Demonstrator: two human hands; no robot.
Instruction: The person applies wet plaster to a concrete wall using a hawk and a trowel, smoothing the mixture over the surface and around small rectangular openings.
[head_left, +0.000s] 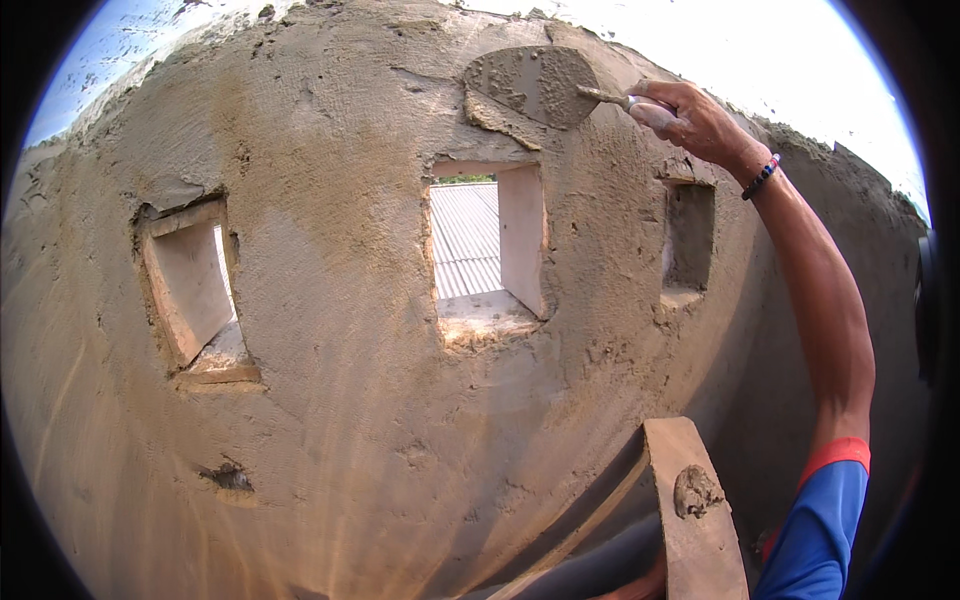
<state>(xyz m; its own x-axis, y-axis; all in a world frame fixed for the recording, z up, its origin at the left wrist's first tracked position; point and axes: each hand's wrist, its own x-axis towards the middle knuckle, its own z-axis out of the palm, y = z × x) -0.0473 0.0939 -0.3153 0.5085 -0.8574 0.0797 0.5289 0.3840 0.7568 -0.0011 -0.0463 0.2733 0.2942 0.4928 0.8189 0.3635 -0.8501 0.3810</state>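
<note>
My right hand (pixel 685 115), with a beaded bracelet at the wrist, is closed around the handle of a plastering trowel (pixel 540 85). The pointed, mortar-smeared blade lies against the upper part of a rough plastered wall (pixel 340 230), above the middle opening. A ragged ridge of mortar (pixel 500 120) runs along the blade's lower edge. Low on the right, a flat board (pixel 685 560) stands tilted, bearing a lump of wet mortar (pixel 697 492). Beside its lower edge shows a strip of skin (pixel 640 586), perhaps my left hand or forearm; no fingers can be made out.
Three rectangular holes pierce or recess the wall: a left opening (pixel 195 290), a middle opening (pixel 520 235) with a corrugated roof (pixel 465 240) beyond, and a right recess (pixel 688 235). A small hole (pixel 230 476) sits lower left. A shaded wall (pixel 840 330) adjoins at right.
</note>
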